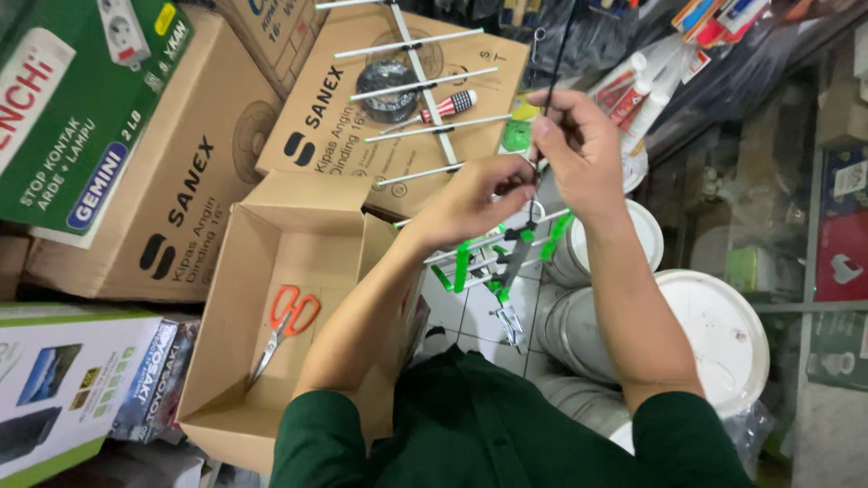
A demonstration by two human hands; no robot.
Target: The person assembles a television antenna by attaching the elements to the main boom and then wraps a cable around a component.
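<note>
My left hand and my right hand meet above a metal rod antenna with silver crossbars and green plastic clips. Both hands pinch a thin black cable that runs up out of view. The antenna's upper part rests on a cardboard box; its lower end hangs under my hands. My sleeves are dark green.
A roll of black tape and a red-and-white screwdriver lie on the box. Orange-handled scissors lie in an open carton. White buckets stand right. Stacked boxes at left, glass counter at right.
</note>
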